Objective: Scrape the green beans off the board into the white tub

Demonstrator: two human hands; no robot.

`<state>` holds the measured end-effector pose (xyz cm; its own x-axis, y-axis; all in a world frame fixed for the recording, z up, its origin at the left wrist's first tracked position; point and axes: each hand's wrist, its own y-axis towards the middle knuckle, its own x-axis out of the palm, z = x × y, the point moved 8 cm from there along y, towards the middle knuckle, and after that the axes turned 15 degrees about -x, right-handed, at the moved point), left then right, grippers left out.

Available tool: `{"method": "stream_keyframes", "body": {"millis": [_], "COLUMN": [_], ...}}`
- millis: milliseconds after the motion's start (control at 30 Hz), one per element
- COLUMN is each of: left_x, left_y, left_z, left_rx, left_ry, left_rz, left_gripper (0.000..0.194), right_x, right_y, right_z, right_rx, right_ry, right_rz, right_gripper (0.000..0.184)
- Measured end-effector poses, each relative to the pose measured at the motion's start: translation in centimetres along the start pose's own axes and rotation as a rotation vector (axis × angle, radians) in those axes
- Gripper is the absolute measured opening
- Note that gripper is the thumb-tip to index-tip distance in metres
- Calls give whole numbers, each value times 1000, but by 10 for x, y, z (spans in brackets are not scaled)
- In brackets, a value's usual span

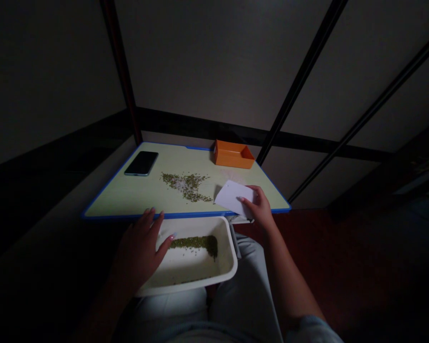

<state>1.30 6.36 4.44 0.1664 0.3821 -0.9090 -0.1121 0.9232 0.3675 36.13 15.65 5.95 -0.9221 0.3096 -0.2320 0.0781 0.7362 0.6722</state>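
Observation:
My left hand (139,247) grips the left rim of a white tray (229,259) that rests on my lap just under the table's front edge. A band of small green beans (196,243) lies inside the tray. My right hand (259,207) pinches a white card (234,197) held tilted over the table's front right part. A scattered pile of green beans (188,183) lies on the pale table (136,193) left of the card.
A dark phone (141,163) lies at the table's back left. An orange open box (233,154) stands at the back right. The table has a blue edge. Dark wall panels and frame bars rise behind it.

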Motion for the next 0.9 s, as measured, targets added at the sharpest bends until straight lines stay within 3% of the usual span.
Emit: {"method": "stream_keyframes", "body": {"millis": [300, 733, 900], "left_x": [0, -3, -1], "left_y": [0, 1, 0], "left_z": [0, 1, 0], "left_rx": [-8, -9, -13], "left_ry": [-25, -10, -11], "left_rz": [1, -30, -30], "left_gripper": [56, 57, 57], "right_x": [5, 35, 28], "right_y": [-4, -14, -14], "right_z": [-2, -22, -26], "right_rx": [21, 17, -9], "right_ry": [12, 63, 72], "right_rz": [-16, -61, 16], "right_gripper": [43, 41, 42]}}
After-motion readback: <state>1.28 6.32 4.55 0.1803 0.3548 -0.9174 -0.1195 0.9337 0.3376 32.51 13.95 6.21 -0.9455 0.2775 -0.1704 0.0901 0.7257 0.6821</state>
